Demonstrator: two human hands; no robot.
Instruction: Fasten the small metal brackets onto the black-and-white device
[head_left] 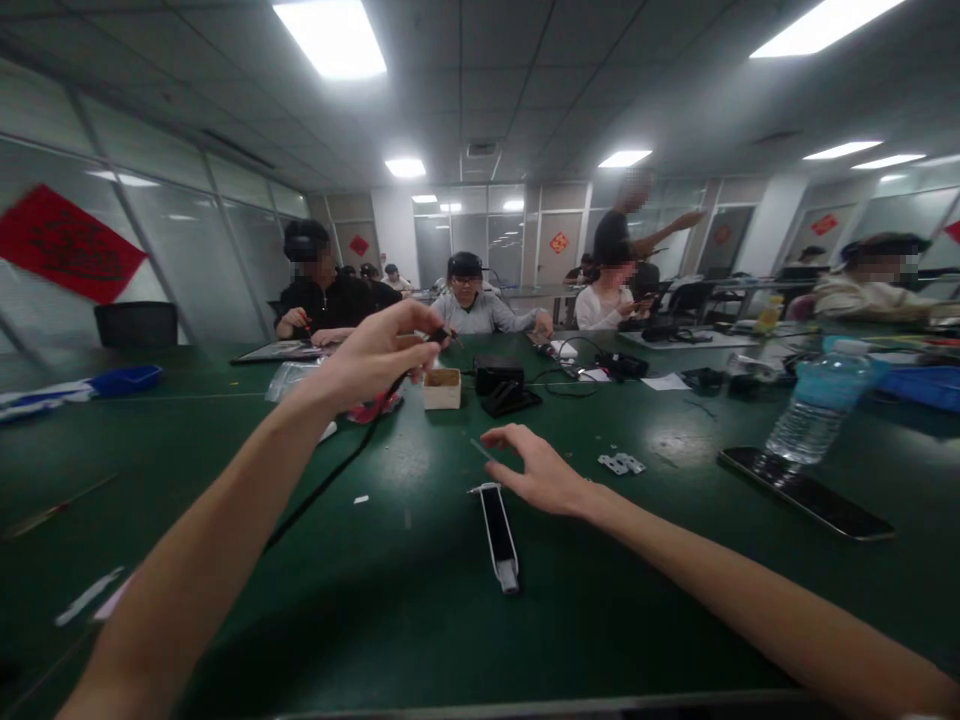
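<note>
My left hand [386, 350] is raised over the table, its fingers closed round a slim black soldering iron [439, 338]. The fine tip points right, and a black cable [337, 470] trails down from it to the lower left. Low over the table, my right hand [536, 470] has its thumb and forefinger apart. A thin clear strip [481, 449] shows at these fingertips; whether they touch it I cannot tell. Just below lies a long narrow device [499, 538] with a black face, a white frame and a pale block at its near end.
A small cardboard box [442, 390] and a black stand [502, 385] are ahead. Small metal parts [621, 463] lie right of my right hand. Farther right, a water bottle [814, 405] stands by a phone [802, 492]. Several people sit across the green table [322, 620].
</note>
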